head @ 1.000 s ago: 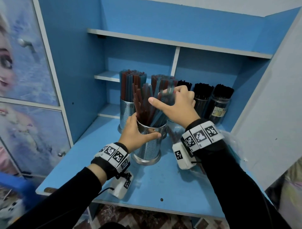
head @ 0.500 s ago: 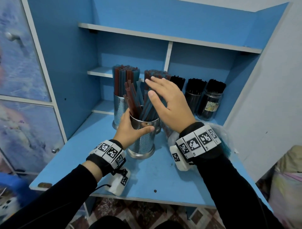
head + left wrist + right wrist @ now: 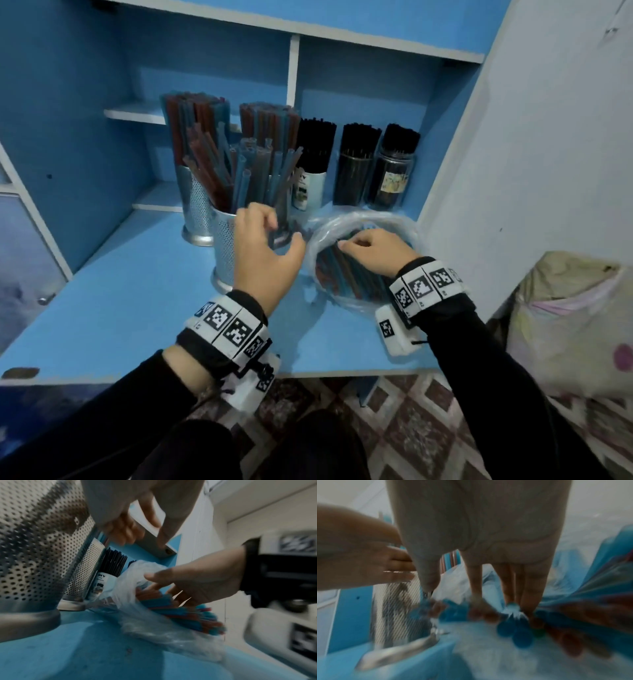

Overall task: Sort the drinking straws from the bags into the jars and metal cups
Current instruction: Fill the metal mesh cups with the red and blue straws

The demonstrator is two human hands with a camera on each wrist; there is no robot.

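Head view, bagged straws [image 3: 346, 270] lying flat, lengthwise away

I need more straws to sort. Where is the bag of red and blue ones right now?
In the head view the plastic bag lies on the blue shelf, right of the front metal cup, with the right hand reaching into it.

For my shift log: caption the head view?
Right hand reaches into the bag of straws; left hand beside the metal cup.
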